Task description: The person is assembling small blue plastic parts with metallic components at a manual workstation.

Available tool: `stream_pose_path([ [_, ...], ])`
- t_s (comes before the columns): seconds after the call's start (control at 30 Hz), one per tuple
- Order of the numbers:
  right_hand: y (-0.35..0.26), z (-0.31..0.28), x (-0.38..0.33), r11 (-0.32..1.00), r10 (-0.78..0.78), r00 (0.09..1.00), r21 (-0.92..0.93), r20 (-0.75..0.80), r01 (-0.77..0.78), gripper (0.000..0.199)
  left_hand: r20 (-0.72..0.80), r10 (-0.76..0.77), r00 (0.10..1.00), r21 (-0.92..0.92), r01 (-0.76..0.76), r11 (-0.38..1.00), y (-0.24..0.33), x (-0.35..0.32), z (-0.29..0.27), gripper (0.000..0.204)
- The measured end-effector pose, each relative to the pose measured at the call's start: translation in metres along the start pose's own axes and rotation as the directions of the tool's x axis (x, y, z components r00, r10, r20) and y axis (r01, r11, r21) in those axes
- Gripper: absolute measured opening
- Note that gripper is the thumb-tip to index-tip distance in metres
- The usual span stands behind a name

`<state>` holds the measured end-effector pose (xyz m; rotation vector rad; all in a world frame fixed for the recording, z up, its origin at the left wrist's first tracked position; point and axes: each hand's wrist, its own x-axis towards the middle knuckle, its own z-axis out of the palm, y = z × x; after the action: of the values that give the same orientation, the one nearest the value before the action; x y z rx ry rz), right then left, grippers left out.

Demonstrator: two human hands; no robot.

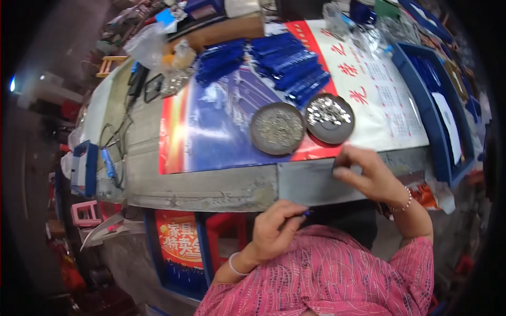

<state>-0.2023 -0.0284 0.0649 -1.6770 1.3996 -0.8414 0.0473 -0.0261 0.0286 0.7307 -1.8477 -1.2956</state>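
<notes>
Blue, probably light, stiff and slick, the small piece (307, 213) pinched in the fingertips of the left hand (275, 226) beside the table (211, 196) seems best held by its sides, while the right hand (370, 175) curls part-open, its contents impossible to tell.

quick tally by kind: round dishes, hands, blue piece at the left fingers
round dark brown dishes of small silvery parts: 2
bare hands, left hand and right hand: 2
small dark blue piece at the left fingers: 1
total: 5
</notes>
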Motion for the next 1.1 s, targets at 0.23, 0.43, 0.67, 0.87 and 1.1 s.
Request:
stream_pose_path([
  [0.23,0.043,-0.025,0.009,0.853,-0.191,0.957,-0.518,-0.218,0.053,0.013,0.025,-0.111,0.994,-0.172,0.113,0.979,-0.009,-0.006,0.011,0.019],
  [0.43,0.056,-0.016,0.029,0.739,-0.259,0.958,-0.664,-0.123,0.115,0.014,0.028,-0.134,0.991,-0.176,0.137,0.975,-0.007,-0.009,0.013,0.019],
  [0.67,0.052,-0.014,0.041,0.642,-0.105,0.994,-0.764,-0.016,0.056,0.016,0.011,-0.255,0.967,-0.217,0.252,0.943,-0.013,-0.010,0.009,0.018],
  [0.87,0.051,-0.019,0.043,0.707,-0.136,0.990,-0.704,-0.042,0.068,0.015,0.027,-0.261,0.965,-0.236,0.260,0.936,-0.016,-0.003,0.007,0.017],
  [1.1,0.060,-0.012,0.051,0.643,-0.250,0.968,-0.746,0.008,0.172,0.008,0.013,-0.281,0.960,-0.273,0.273,0.922,-0.018,-0.003,0.008,0.017],
])
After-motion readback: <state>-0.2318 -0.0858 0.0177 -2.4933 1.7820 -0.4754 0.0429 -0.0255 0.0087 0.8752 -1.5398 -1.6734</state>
